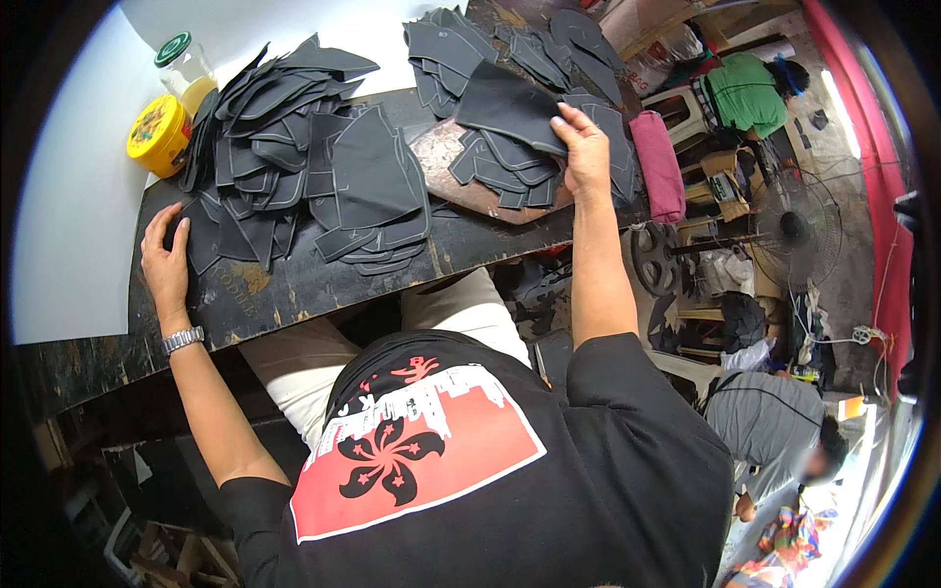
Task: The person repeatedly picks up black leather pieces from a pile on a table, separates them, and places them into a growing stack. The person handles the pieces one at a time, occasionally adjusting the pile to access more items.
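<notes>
My right hand (585,152) grips the right edge of a flat black shoe-upper-like piece (510,106), thumb and fingers closed on it. This piece is raised over several smaller black cut pieces with pale outlines (505,167), which lie on a brown board (446,157). My left hand (165,250) rests on the dark table at the left, fingers apart and holding nothing, beside a loose black piece (203,235). A tall, messy heap of black pieces (270,127) stands close to it. Between the hands lies a neater stack of larger black pieces (377,176).
A yellow tub (159,137) and a glass jar with a green lid (181,64) stand at the far left. More black pieces (446,54) lie at the back. A pink roll (657,167) is at the right edge. Two people and a fan (792,227) are farther right.
</notes>
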A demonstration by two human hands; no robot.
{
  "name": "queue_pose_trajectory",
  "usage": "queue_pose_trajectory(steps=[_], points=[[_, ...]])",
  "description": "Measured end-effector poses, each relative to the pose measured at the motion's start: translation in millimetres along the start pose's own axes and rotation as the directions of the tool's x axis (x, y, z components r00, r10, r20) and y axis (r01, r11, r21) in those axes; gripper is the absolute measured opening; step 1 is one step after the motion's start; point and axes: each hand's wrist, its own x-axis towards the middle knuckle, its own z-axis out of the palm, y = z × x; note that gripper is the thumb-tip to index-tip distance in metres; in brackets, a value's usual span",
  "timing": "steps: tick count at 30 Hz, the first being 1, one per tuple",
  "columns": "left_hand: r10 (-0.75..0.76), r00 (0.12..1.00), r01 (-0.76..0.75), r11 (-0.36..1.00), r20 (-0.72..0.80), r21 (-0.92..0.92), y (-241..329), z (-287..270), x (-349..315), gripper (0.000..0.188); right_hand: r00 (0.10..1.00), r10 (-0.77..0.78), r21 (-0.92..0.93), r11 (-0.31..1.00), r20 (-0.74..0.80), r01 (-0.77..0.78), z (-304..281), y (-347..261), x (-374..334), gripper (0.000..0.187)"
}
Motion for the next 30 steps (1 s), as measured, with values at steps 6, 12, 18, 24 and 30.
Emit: queue_pose_trajectory(steps=[6,12,18,24,30], points=[[0.012,1.0,-0.012,1.0,-0.011,-0.023,-3,0,-1,0.029,0.919,-0.009,-0.036,0.999,-0.394,-0.006,-76,-26,18,0.034],[0.08,0.996,-0.078,0.996,-0.034,0.049,-5,1,0,0.028,0.98,-0.193,-0.999,-0.025,0.052,0.048,-114,-7,12,0.043],[0.036,0.998,-0.035,0.999,-0.05,0.017,1,2,-2,0.027,0.962,-0.257,-0.996,-0.041,0.091,0.084,-40,-47,7,0.048],[0.0,0.999,-0.001,1.0,-0.033,-0.026,3,1,-1,0.026,0.632,-0.073,-0.377,0.748,0.772,0.547,104,-57,-78,0.037],[0.007,0.999,-0.008,0.999,-0.046,-0.033,3,1,-1,0.027,0.489,-0.239,-0.354,0.442,0.839,0.824,156,-38,-106,0.029]])
